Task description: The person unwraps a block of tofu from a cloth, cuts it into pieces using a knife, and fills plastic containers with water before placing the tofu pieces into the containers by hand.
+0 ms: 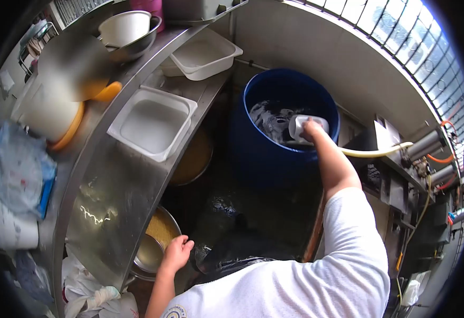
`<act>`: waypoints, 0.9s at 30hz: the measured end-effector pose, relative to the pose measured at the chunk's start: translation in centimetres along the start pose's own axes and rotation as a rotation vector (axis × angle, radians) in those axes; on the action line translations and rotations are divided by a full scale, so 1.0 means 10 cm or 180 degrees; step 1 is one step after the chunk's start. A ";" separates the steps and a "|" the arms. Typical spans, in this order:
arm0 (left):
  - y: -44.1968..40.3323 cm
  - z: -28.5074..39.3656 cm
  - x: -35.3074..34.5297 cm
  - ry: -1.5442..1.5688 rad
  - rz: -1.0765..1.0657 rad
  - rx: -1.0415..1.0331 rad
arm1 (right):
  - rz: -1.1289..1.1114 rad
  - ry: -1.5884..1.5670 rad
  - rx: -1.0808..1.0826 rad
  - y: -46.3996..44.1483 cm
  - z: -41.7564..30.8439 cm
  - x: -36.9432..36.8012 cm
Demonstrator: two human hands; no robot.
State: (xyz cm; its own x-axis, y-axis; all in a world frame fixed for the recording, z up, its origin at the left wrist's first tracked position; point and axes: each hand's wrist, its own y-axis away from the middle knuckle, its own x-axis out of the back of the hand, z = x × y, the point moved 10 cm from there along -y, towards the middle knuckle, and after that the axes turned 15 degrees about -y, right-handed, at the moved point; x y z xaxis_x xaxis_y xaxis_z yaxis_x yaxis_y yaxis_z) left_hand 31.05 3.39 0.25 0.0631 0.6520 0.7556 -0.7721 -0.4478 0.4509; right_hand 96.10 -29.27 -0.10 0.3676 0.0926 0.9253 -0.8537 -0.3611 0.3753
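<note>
My right hand reaches into a tall blue barrel and grips a white plastic container at the water's surface. The water in the barrel is rippled. Down at the left, my left hand is closed, its fingers curled beside a metal bowl. What those fingers hold, if anything, is hidden. Yellow grain-like stuff lies in that bowl, along with a smaller round vessel of cloudy liquid.
A steel counter curves along the left, with a white rectangular tub on it and another white tub farther back. Another large bowl is partly under the counter. A pale hose runs right of the barrel. The dark floor looks wet.
</note>
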 end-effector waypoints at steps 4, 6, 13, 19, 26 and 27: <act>-0.17 0.04 0.00 -0.0022 0.0041 0.0246 | -0.0281 0.0295 -0.0249 -0.93 -0.03 -0.81; -0.15 0.09 0.08 0.0027 0.0065 0.0488 | -0.0424 0.0279 0.0042 -1.31 -0.14 -1.17; -0.16 0.04 0.06 -0.0171 0.0435 0.0430 | -0.0361 -0.0634 0.1508 -2.24 -0.51 -1.99; -0.18 0.13 0.03 -0.0127 0.0037 0.0593 | 0.0326 -0.1263 0.0705 -1.99 -0.57 -1.22; -0.30 -0.31 -0.02 0.0144 -0.0091 0.0571 | 0.1915 -0.3470 0.0018 -0.24 -0.43 0.71; -0.35 -0.34 -0.04 0.0097 -0.0124 0.0477 | 0.2153 -0.3839 0.0334 0.00 -0.36 0.93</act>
State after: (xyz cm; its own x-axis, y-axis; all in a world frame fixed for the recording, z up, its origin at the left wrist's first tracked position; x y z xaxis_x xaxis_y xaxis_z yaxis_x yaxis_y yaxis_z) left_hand 31.62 6.79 -3.23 0.0702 0.6878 0.7225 -0.6663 -0.5067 0.5471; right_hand 98.18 -25.08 8.66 0.0319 -0.9577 0.2861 -0.9802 -0.0859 -0.1782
